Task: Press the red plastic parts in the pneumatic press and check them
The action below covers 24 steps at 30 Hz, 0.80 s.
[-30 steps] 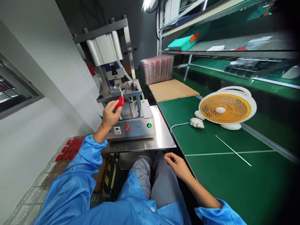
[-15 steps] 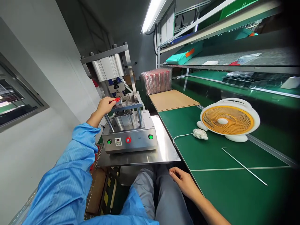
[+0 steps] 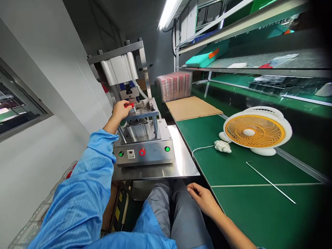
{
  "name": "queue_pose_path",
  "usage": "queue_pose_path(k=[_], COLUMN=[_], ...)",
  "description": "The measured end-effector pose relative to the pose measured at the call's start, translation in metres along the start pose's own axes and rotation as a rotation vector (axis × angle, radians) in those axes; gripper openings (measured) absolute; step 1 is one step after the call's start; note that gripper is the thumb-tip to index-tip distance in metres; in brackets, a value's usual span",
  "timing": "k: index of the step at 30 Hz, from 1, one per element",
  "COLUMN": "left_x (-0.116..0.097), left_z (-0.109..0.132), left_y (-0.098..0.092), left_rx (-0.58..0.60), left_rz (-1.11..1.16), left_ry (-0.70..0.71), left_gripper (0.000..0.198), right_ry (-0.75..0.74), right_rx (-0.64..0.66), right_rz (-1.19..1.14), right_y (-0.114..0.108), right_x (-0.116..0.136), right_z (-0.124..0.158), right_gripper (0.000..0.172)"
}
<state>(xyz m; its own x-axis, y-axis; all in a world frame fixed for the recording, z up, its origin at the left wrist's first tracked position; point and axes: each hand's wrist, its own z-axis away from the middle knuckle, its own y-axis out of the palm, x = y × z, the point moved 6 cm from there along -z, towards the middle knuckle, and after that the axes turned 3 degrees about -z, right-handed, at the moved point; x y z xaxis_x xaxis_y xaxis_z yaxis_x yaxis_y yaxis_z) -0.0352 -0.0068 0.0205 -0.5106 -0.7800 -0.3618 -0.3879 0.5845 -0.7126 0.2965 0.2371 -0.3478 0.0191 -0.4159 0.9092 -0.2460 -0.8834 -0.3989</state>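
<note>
Red in colour, one small part (image 3: 129,105) is located at the left front corner of the plate of the press (image 3: 145,152). The left grip (image 3: 120,111) is closed on this part, with thumb and fingers pinching its near end — probably to leave the far end free and the fingers outside the columns. Whether the part is seated on the plate cannot be told. The right grip (image 3: 203,198) is relaxed and holds nothing visible; it rests over the right thigh, just beside the left edge of the green surface (image 3: 249,221), presumably parked clear of the press.

Count: one press, set back from the front edge of the steel surface (image 3: 183,159); two green buttons (image 3: 167,149), one near each end of its front panel, and one red button (image 3: 141,151) between them. On the green surface: one fan (image 3: 255,131) near the far right edge, its face apparently turned towards the seat for airflow; one thin rod (image 3: 271,182) nearer the front; one cardboard sheet (image 3: 193,108) along the left edge — likely a protective layer.
</note>
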Motion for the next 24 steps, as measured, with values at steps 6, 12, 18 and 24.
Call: queue_pose_path(k=[6,12,18,24], left_x=[-0.003,0.098,0.183,0.201], left_z=[0.082,0.187,0.262,0.286], left_y=[-0.024,0.029,0.094,0.109], left_rx=[-0.484,-0.510,-0.289,-0.225], left_rz=[0.065,0.114,0.267,0.387], left_ry=[0.107,-0.203,-0.624,-0.591], left_gripper=[0.043,0.048,0.062,0.055], right_ry=[0.009,0.100,0.056,-0.058], right_rx=[-0.005,-0.054,-0.222,-0.296], right_rz=[0.016,-0.001,0.030,-0.018], right_y=[-0.004,0.000,0.009,0.018], right_x=[0.000,-0.022,-0.005,0.036], right_z=[0.001,-0.008,-0.070,-0.141], right_gripper=[0.037,0.047,0.059,0.076])
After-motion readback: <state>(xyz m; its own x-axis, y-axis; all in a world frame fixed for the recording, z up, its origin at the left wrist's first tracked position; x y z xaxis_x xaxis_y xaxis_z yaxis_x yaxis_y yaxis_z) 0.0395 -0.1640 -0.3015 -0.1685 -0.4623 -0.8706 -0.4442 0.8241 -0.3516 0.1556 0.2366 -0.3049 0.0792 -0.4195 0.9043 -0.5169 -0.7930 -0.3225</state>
